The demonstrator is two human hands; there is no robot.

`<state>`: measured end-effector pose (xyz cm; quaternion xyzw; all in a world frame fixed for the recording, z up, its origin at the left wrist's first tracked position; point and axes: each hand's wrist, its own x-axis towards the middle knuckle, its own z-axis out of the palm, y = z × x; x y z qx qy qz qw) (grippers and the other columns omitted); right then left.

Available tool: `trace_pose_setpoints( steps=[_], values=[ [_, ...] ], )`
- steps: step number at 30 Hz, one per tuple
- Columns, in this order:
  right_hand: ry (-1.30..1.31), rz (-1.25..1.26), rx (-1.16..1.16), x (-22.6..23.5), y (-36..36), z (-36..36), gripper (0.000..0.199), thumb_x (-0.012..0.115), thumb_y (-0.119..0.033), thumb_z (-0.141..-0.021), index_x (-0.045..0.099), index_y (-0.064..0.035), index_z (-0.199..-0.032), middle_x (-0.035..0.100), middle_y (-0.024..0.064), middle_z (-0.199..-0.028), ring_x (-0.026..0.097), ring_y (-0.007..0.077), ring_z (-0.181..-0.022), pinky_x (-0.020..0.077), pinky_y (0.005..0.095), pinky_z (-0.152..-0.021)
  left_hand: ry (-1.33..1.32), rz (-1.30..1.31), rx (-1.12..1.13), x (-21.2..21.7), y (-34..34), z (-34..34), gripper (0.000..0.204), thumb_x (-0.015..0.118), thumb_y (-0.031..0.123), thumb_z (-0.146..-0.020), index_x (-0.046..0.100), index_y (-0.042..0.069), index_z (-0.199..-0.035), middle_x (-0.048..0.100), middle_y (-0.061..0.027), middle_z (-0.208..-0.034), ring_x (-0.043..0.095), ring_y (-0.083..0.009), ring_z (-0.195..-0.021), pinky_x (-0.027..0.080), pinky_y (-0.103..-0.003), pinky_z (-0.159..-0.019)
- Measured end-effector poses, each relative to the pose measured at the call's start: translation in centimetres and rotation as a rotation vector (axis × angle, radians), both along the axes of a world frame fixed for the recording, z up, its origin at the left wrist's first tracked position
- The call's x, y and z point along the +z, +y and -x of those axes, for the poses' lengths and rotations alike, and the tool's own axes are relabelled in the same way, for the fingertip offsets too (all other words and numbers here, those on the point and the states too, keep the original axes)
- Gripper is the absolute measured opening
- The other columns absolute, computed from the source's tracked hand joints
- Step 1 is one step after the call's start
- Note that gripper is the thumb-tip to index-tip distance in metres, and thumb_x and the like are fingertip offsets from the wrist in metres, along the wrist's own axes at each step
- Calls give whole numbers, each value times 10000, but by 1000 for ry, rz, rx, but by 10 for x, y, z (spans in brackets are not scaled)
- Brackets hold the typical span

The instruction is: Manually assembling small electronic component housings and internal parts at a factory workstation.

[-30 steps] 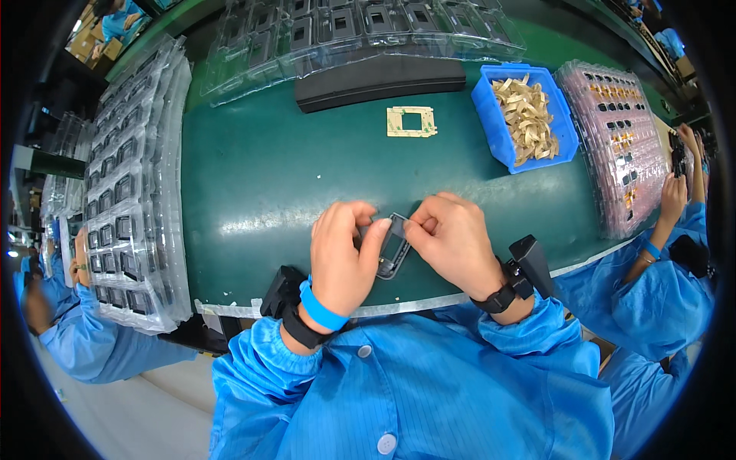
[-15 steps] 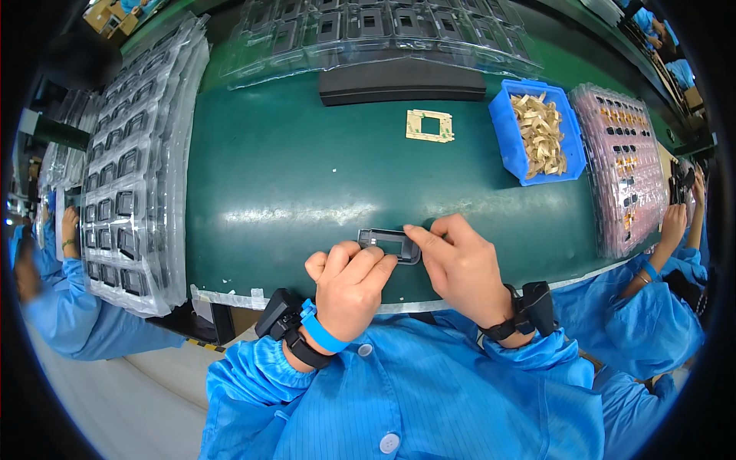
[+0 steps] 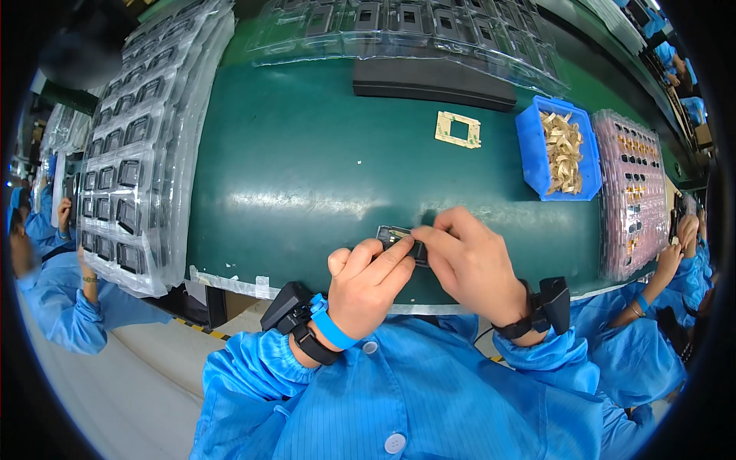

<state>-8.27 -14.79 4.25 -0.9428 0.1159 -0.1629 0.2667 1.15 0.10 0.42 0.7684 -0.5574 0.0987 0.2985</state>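
Note:
Both my hands hold one small dark rectangular frame part (image 3: pixel 395 234) flat just above the near edge of the green table (image 3: pixel 307 169). My left hand (image 3: pixel 368 287) grips its near left side with the fingers curled over it. My right hand (image 3: pixel 468 261) pinches its right end between thumb and forefinger. Most of the part is hidden under my fingers. Both wrists carry dark bands, and the left one also has a blue strap.
Clear blister trays of dark frames (image 3: pixel 130 153) lie at the left and along the back (image 3: pixel 399 23). A black flat tray (image 3: pixel 433 80), a tan square frame (image 3: pixel 458 129), a blue bin of gold parts (image 3: pixel 560 149) and a pink tray (image 3: pixel 636 192) sit beyond. Other workers stand left and right.
The frame part has gone from tilted between my hands to lying flat and low over the table. My hands have closed in over it. The view has shifted slightly.

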Motion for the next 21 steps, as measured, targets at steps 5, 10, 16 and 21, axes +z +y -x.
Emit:
trace_pose_setpoints(
  steps=[5,10,16,21],
  values=[
    [106,183,372,7,-15,-35,69,626,-109,-761,644,-92,-825,512,69,-872,582,228,-774,485,335,-618,-15,12,2,0,1,-1,202,659,61,-673,715,141,-850,693,36,-986,565,-138,-848,299,-314,-744],
    [160,339,531,14,-22,-51,82,638,-129,-744,650,-102,-820,525,47,-852,592,202,-794,482,322,-645,-47,-6,-28,-3,3,-2,176,627,140,-723,683,142,-890,664,29,-1075,559,-137,-910,288,-319,-737],
    [168,410,583,11,-28,-62,69,646,-142,-748,654,-101,-803,542,29,-841,585,178,-791,466,306,-635,-60,-11,-15,-4,3,-2,171,627,147,-727,688,148,-887,665,23,-1063,556,-131,-904,286,-325,-748],
    [167,390,549,9,-19,-61,78,645,-133,-748,650,-94,-815,537,20,-840,562,180,-844,430,309,-699,-55,-19,-16,-4,4,-2,173,625,150,-728,688,152,-890,666,24,-1067,556,-130,-904,284,-327,-756]
  ],
)
